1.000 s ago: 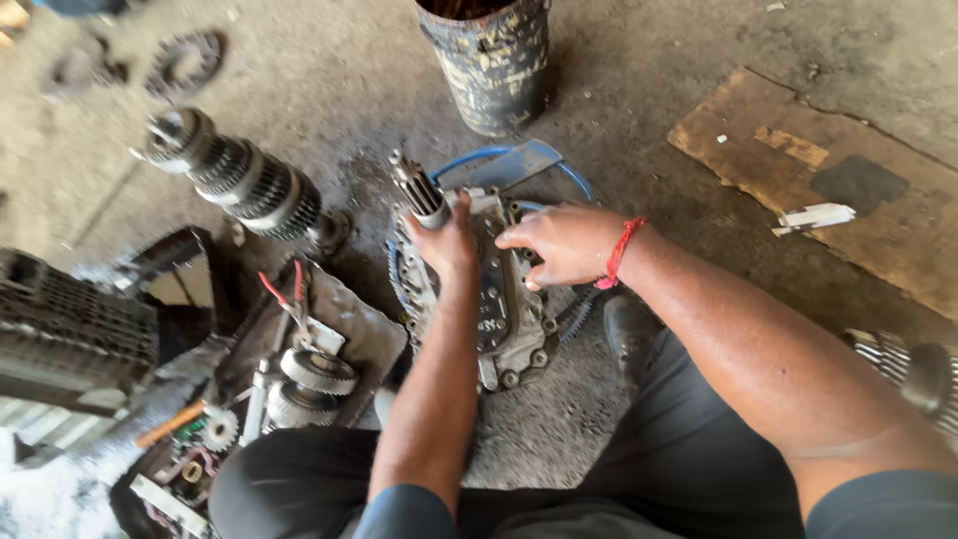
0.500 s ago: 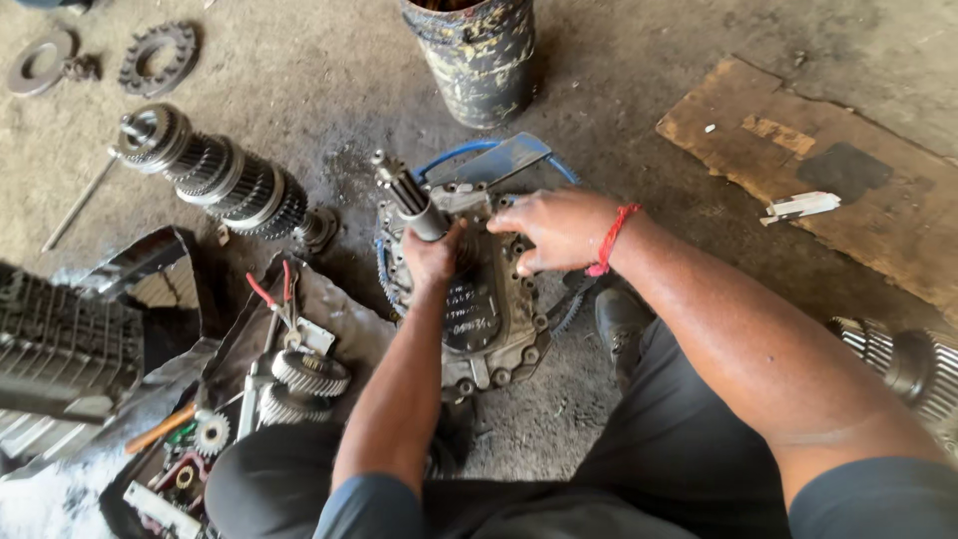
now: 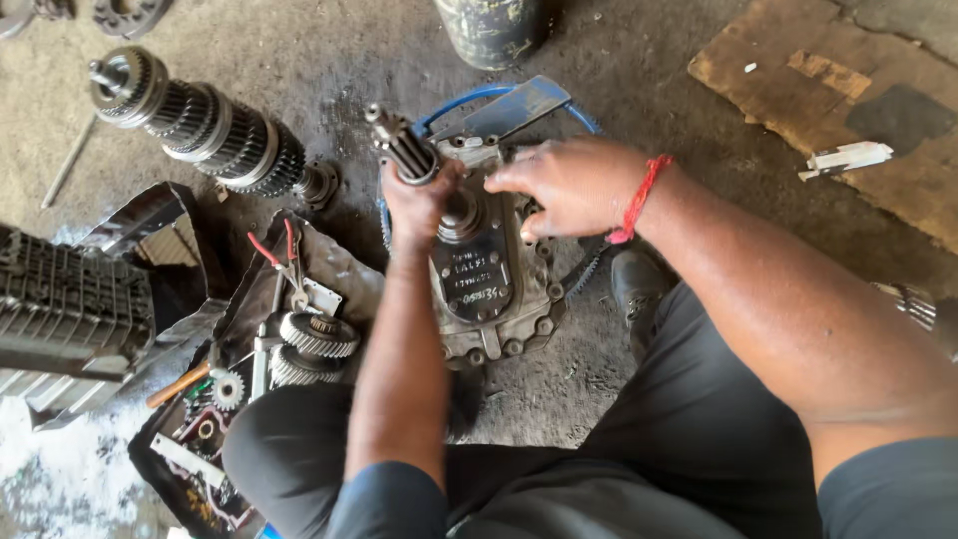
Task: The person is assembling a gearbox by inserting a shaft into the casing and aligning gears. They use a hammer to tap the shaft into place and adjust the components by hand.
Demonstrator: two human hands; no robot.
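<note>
We keep our left hand [image 3: 424, 205] wrapped tight round the ridged metal shaft [image 3: 404, 148] and our right hand [image 3: 574, 185] spread flat on the grey metal case [image 3: 489, 289], which sits on the floor between our knees, so nothing should tip.

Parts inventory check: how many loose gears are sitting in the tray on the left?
3 visible: two large gears side by side, one nearer the pliers, one just below it, and a small gear by the orange handle. The knee may hide more.
</note>
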